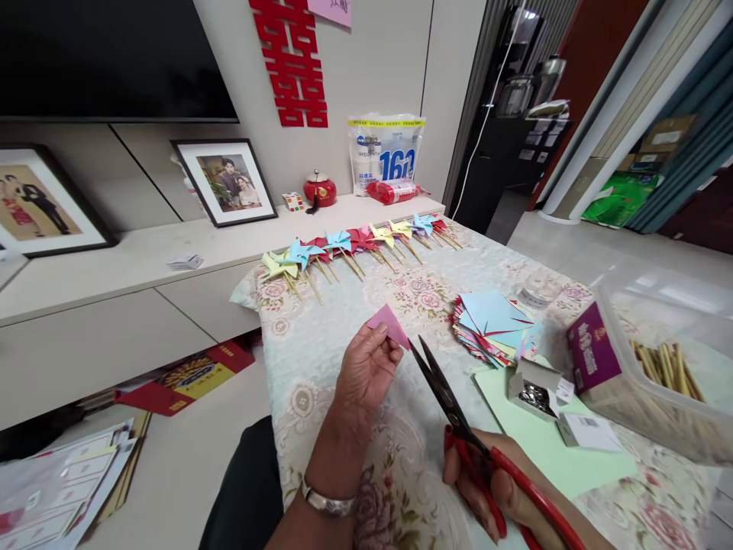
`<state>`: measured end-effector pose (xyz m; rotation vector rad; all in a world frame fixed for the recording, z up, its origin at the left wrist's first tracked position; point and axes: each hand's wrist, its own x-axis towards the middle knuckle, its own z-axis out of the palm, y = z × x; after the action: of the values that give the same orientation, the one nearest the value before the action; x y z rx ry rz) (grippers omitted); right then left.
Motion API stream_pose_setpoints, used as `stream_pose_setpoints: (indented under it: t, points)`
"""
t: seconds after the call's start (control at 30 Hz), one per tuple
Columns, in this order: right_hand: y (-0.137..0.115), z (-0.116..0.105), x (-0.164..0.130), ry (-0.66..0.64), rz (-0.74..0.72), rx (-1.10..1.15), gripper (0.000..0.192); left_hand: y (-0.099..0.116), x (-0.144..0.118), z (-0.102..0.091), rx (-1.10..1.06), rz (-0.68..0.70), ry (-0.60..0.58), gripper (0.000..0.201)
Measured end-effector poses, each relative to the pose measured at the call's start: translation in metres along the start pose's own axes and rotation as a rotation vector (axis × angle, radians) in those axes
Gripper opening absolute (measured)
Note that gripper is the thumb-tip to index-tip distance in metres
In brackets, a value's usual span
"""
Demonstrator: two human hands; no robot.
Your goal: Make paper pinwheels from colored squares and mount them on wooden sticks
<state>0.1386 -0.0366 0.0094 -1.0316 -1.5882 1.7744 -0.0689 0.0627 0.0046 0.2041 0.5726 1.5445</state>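
Between the thumb and fingers of my left hand (369, 363) is a small folded piece of pink paper (389, 325), held up over the table. My right hand (486, 481) grips red-handled scissors (452, 409) by the loops. Their dark blades are slightly apart, with the tips close to the paper's right corner; whether they touch it I cannot tell. To the right lies a stack of cut coloured paper squares (493, 321), light blue on top. A row of paper pinwheels (337, 243) on sticks lies along the far edge of the table.
A floral tablecloth (321, 351) covers the table. On the right are light green paper (515, 412), an open small box of metal pieces (535, 389), a white box (589, 431), a roll of tape (539, 292) and a clear tub (647, 412) of sticks. A cabinet (137, 275) stands behind.
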Motion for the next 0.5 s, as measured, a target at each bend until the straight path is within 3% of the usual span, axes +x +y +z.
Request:
stream_pose_setpoints:
  t: [0.27,0.5]
  points:
    - [-0.0022,0.0000,0.0024,-0.005,0.042,-0.049,0.076,0.0019,-0.0011,0.0030,-0.032,0.052,0.002,0.031]
    - [0.0015,-0.0018,0.0023,-0.016,0.046,-0.041,0.071,0.0018,-0.0011,0.0029,0.010,0.058,-0.021,0.026]
